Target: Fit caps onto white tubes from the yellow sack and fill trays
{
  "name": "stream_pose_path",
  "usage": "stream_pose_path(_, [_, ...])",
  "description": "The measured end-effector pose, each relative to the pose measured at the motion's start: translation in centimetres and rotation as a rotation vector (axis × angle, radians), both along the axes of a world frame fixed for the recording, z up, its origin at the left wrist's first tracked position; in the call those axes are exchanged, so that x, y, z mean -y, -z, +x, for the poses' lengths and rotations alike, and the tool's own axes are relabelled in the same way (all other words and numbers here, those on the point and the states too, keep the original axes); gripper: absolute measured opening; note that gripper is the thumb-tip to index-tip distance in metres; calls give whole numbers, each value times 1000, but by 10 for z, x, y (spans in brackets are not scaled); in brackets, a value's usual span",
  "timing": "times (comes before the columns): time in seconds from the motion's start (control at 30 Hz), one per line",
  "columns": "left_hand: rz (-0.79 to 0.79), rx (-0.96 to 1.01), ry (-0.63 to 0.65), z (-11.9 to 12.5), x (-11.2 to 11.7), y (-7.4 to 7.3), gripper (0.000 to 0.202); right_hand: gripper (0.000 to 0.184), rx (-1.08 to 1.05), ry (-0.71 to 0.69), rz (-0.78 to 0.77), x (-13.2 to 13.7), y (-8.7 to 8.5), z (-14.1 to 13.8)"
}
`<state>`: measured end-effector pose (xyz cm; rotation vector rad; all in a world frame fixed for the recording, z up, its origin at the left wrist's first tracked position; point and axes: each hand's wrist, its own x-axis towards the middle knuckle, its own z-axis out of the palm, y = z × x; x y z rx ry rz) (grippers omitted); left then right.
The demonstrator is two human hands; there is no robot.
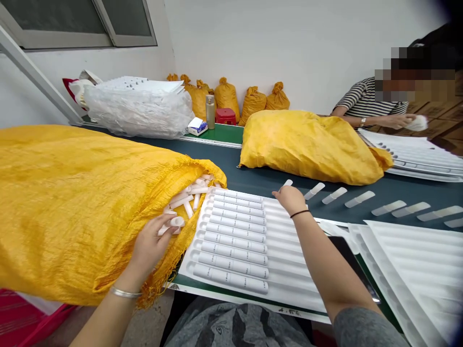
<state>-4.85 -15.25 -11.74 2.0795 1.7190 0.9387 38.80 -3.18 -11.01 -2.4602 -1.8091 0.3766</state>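
Note:
My left hand (154, 241), with a silver bangle at the wrist, is at the mouth of a yellow woven sack (90, 193). Its thumb and fingers close on a short white tube (177, 221), the round end facing up. Loose white tubes (188, 205) fill the sack's opening. Over the dark belt (224, 168), my right hand (292, 200) pinches a small translucent tube (288, 183), partly hidden by the fingers. Between my hands lies a white moulded tray (289, 270); printed white tubes (233, 250) lie in the left part of its grooves.
Several translucent tubes (360, 198) lie in a row along the belt. A second yellow sack (311, 144) rests across it. Stacked white trays (415, 270) and a dark flat device (349, 255) are at my right. A co-worker (376, 103) sits across at the far right.

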Motion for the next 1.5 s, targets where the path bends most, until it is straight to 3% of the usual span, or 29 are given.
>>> stream_pose_path(0.1, [48, 157, 75, 32, 0, -21, 28, 18, -72, -205, 21, 1, 10, -26])
stream_pose_path(0.2, [54, 300, 126, 56, 1, -30, 26, 16, -126, -299, 93, 5, 13, -38])
stream_pose_path(0.3, [-30, 703, 93, 71, 4, -30, 29, 19, -177, -306, 229, 23, 4, -44])
stream_pose_path(0.37, [-122, 1043, 62, 80, 6, -30, 42, 22, -233, -319, 297, 45, -6, -55])
stream_pose_path(0.47, [-284, 1344, 52, 95, 9, -32, 62, 23, -691, -448, 307, 86, -18, -83])
stream_pose_path(0.53, [-344, 1410, 48, 104, 11, -33, 56, 22, -1139, -527, 232, 111, -24, -102])
stream_pose_path(0.57, [-352, 1414, 45, 108, 11, -33, 49, 23, -1310, -537, 195, 120, -27, -110])
stream_pose_path(0.63, [-350, 1331, 42, 111, 12, -31, 40, 23, -1431, -511, 206, 131, -33, -116])
stream_pose_path(0.7, [-341, 1126, 63, 109, 12, -30, 34, 23, -1321, -525, 354, 134, -40, -112])
stream_pose_path(0.8, [-305, 761, 126, 102, 13, -34, 29, 24, -973, -709, 546, 130, -54, -96])
stream_pose_path(0.93, [-287, 568, 221, 97, 17, -46, 32, 28, -758, -899, 557, 127, -65, -86])
stream_pose_path(1.03, [-244, 464, 316, 95, 22, -54, 33, 27, -750, -887, 561, 128, -64, -90])
stream_pose_path(1.13, [-52, 308, 399, 96, 26, -57, 31, 26, -741, -854, 514, 129, -59, -95])
stream_pose_path(1.27, [144, 219, 435, 99, 30, -59, 31, 26, -741, -848, 493, 131, -57, -98])
stream_pose_path(1.5, [124, 265, 434, 109, 37, -52, 29, 30, -710, -973, 555, 145, -57, -106])
